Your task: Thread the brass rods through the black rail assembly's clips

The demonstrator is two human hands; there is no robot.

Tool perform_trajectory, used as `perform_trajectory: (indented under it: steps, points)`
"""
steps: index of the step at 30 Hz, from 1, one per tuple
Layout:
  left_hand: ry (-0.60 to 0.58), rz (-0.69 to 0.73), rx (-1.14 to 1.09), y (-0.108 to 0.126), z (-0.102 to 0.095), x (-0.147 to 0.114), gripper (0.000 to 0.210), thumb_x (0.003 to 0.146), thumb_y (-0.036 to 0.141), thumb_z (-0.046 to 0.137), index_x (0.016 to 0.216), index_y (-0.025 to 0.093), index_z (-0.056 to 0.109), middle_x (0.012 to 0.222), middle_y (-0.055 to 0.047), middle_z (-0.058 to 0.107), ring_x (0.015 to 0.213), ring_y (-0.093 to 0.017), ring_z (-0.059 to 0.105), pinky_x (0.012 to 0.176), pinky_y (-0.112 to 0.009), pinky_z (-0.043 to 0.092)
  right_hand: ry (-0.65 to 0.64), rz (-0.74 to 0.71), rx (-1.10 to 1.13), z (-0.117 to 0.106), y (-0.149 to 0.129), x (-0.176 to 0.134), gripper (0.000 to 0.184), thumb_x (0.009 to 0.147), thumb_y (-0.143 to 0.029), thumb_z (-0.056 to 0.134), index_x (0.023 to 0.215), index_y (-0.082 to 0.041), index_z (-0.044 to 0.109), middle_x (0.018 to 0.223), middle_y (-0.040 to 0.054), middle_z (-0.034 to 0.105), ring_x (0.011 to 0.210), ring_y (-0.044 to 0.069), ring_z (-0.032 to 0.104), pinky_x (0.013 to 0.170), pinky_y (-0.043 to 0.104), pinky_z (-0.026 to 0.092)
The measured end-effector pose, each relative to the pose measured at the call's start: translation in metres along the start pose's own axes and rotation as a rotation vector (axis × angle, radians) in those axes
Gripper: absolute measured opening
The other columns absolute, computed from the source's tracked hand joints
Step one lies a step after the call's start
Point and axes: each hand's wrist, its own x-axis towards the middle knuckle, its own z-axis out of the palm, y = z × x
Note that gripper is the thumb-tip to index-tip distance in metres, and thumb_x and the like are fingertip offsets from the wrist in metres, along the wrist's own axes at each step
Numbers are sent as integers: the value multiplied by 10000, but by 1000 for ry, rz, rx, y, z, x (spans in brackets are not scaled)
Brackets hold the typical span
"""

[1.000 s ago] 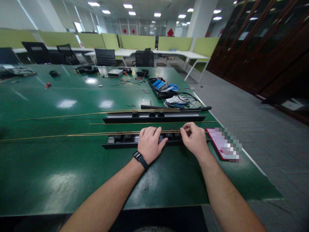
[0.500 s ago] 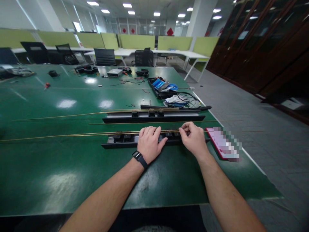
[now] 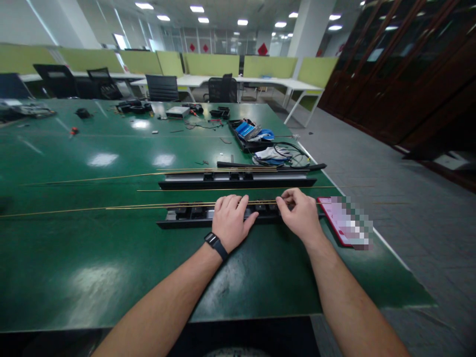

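Long thin brass-coloured rods (image 3: 148, 206) lie lengthwise along the near black rail (image 3: 186, 224), a channel with several dark blocks inside. My left hand (image 3: 231, 218), with a dark watch at the wrist, rests palm down across the rail's middle. Its fingers lie over the rods and the thumb stands apart. Close to the rail's right end, my right hand (image 3: 300, 215) pinches a rod between thumb and fingers; the fingertips partly hide the grip. Behind both hands is a single loose rod (image 3: 178, 190), and beyond it a second black rail (image 3: 223, 185) carries more rods.
A red-edged phone (image 3: 334, 223) lies right of my right hand, near the table edge. Farther back are a black tray (image 3: 240, 140) with blue items, gloves (image 3: 273, 155), a black strip (image 3: 238, 164) and cables. Chairs and desks stand beyond the green table (image 3: 111, 277).
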Motion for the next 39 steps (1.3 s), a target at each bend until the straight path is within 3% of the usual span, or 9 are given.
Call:
perform_trajectory:
  steps: [11, 27, 39]
  points:
    - [5, 2, 1, 1, -1, 0, 451, 1011, 489, 601, 1352, 197, 641, 1249, -118, 721, 1236, -292, 615, 1081, -483, 401, 4, -80, 1, 3, 0, -1, 114, 911, -340, 622, 872, -235, 600, 762, 7, 671, 734, 203, 636, 823, 382, 432]
    - [0, 12, 3, 0, -1, 1, 455, 1007, 486, 613, 1342, 179, 639, 1230, -113, 721, 1215, -293, 618, 1063, -482, 413, 3, 14, -26, 0, 0, 0, 129, 885, -370, 619, 868, -245, 593, 719, 13, 670, 680, 205, 601, 763, 375, 429]
    - [0, 6, 1, 0, -1, 0, 455, 1018, 492, 592, 1356, 190, 634, 1245, -120, 722, 1237, -293, 609, 1079, -485, 400, -7, -26, 7, 1, -2, 0, 155, 896, -393, 642, 886, -243, 604, 756, 13, 692, 738, 217, 648, 800, 384, 451]
